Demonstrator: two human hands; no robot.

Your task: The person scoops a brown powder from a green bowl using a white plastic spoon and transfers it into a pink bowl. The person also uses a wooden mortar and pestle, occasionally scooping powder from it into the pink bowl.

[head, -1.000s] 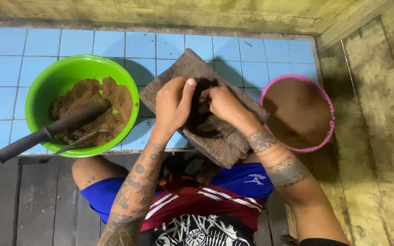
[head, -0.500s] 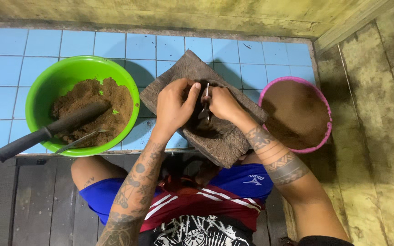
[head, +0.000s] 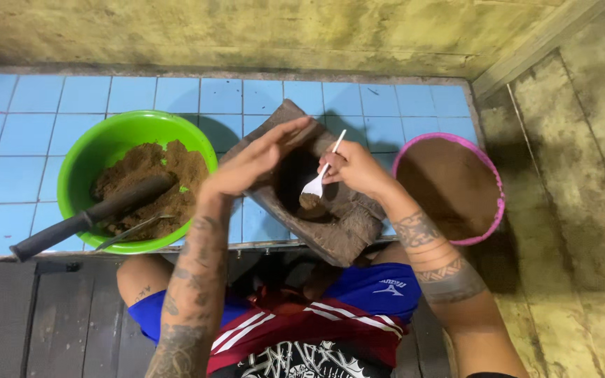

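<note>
Now the right hand (head: pixel 355 166) grips a white plastic spoon (head: pixel 318 180), its tip in the dark wooden block (head: pixel 330 217). The left hand (head: pixel 250 162) hovers flat, fingers released, beside the green plastic bowl (head: pixel 103 150).

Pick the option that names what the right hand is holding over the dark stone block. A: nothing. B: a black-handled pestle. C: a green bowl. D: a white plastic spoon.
D: the right hand grips a white plastic spoon, its bowl down in the hollow of the stone block.

Round green plastic bowl (head: pixel 82 164) of brown powder, black-handled knife (head: pixel 85 218) resting inside; pink-rimmed round tub (head: pixel 488 178) right; light-blue tiled tabletop (head: pixel 50 105).
</note>
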